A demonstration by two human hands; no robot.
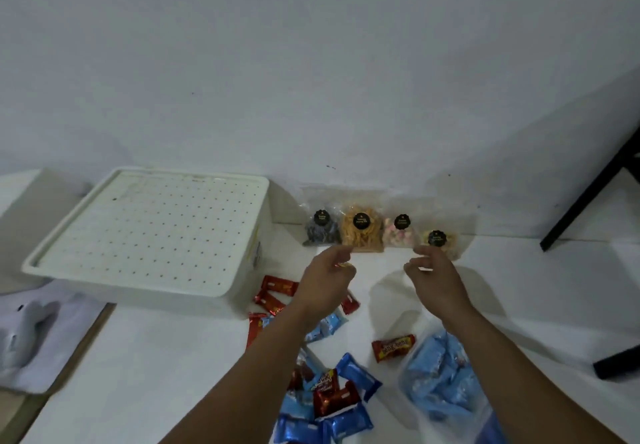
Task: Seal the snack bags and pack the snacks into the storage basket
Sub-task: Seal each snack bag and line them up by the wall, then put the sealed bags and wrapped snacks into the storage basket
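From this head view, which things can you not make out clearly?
- Black round labels on the four clear snack bags: text too small.
- Left hand: something small shows at its fingertips; too blurred to identify.
- White perforated basket: upside down, inside hidden.
- Clear bag of blue wrappers: cut off by the bottom edge.

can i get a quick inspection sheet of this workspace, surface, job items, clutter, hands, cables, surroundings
surface: white table, lit dimly.
job's things: white storage basket, perforated base up; four clear snack bags with black labels stand along the wall; loose red and blue wrapped snacks; clear bag of blue snacks.
clutter: grey object on a white sheet at the left edge.
grip: left hand and right hand both raised before the bags, fingers loosely curled; a small item may sit at the left fingertips, too blurred to tell.
cables: nothing seen.
surroundings: white wall; black frame at right.
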